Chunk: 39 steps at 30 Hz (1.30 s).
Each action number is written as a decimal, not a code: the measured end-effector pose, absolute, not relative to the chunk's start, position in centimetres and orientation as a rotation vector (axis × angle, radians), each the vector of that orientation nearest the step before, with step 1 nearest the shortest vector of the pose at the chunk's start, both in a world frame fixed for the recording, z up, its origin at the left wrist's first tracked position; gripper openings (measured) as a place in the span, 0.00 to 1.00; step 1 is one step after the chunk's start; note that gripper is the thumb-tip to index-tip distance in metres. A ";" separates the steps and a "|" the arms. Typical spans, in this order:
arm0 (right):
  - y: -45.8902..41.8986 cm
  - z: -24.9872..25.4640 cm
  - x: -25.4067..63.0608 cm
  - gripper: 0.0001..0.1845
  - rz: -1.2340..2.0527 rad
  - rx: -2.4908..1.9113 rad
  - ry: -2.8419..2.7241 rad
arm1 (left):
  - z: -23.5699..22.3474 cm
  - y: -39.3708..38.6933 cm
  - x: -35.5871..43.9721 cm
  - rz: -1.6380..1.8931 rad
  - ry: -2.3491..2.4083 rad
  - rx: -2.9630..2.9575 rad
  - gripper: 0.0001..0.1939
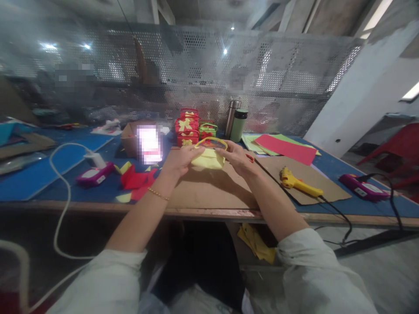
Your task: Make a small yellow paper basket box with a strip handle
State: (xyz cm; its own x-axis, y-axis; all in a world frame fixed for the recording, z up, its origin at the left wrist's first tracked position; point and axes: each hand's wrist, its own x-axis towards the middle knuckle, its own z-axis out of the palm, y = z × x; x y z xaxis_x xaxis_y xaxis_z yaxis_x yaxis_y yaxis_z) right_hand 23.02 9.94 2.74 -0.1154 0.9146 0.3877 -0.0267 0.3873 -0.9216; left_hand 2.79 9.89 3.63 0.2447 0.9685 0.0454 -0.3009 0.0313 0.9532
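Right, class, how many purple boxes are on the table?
2. The left box, with a white plug, lies beside red scraps; the right box, with a black cord, lies to the right of the glue gun. Others may be hidden.

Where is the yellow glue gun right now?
In the head view, the yellow glue gun lies on the cardboard sheet to the right of the person's right hand, left of the right-hand purple power strip.
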 end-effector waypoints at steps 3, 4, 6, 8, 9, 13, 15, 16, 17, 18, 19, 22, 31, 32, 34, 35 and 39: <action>9.7 2.9 22.9 0.24 1.009 -0.835 -1.455 | 3.7 9.9 2.7 1.156 0.805 1.095 0.08; 9.6 2.9 22.9 0.23 1.011 -0.834 -1.453 | 3.7 9.8 2.8 1.157 0.793 1.096 0.09; 9.6 2.9 22.9 0.24 1.005 -0.842 -1.443 | 3.7 9.8 2.8 1.166 0.760 1.097 0.10; 9.7 2.8 22.9 0.25 0.996 -0.850 -1.427 | 3.7 9.8 2.8 1.152 0.739 1.099 0.09; 9.8 2.7 22.8 0.26 0.994 -0.855 -1.422 | 3.7 9.8 2.8 1.138 0.733 1.100 0.08; 10.2 2.5 23.1 0.29 0.898 -0.905 -1.393 | 3.6 10.1 2.8 1.161 0.721 1.051 0.08; 10.4 2.6 23.4 0.26 0.701 -0.939 -1.382 | 3.6 10.3 2.8 1.212 0.715 0.978 0.06; 10.5 2.6 23.5 0.23 0.585 -0.954 -1.392 | 3.7 10.3 2.8 1.227 0.710 0.940 0.05; 10.5 2.7 23.6 0.21 0.481 -0.970 -1.417 | 3.7 10.3 2.8 1.232 0.704 0.908 0.05; 10.5 2.7 23.7 0.19 0.402 -0.986 -1.457 | 3.8 10.3 2.8 1.227 0.697 0.886 0.05; 10.5 2.6 23.7 0.17 0.350 -0.998 -1.506 | 3.9 10.2 2.8 1.217 0.685 0.875 0.06; 10.5 2.4 23.5 0.13 0.287 -1.002 -1.640 | 4.3 9.8 2.9 1.173 0.639 0.878 0.06; 10.8 1.7 23.2 0.03 0.216 -1.001 -1.728 | 3.9 9.9 2.7 1.180 0.595 0.916 0.20; 10.8 1.7 23.3 0.03 0.199 -1.005 -1.738 | 3.8 9.9 2.6 1.173 0.597 0.924 0.21; 10.7 1.6 23.3 0.04 0.162 -1.002 -1.762 | 3.6 10.0 2.5 1.151 0.611 0.932 0.20; 10.7 1.6 23.4 0.04 0.142 -0.995 -1.776 | 3.6 10.1 2.5 1.146 0.625 0.932 0.18; 10.6 1.6 23.5 0.08 0.061 -0.937 -1.837 | 3.6 9.9 2.5 1.177 0.705 0.951 0.14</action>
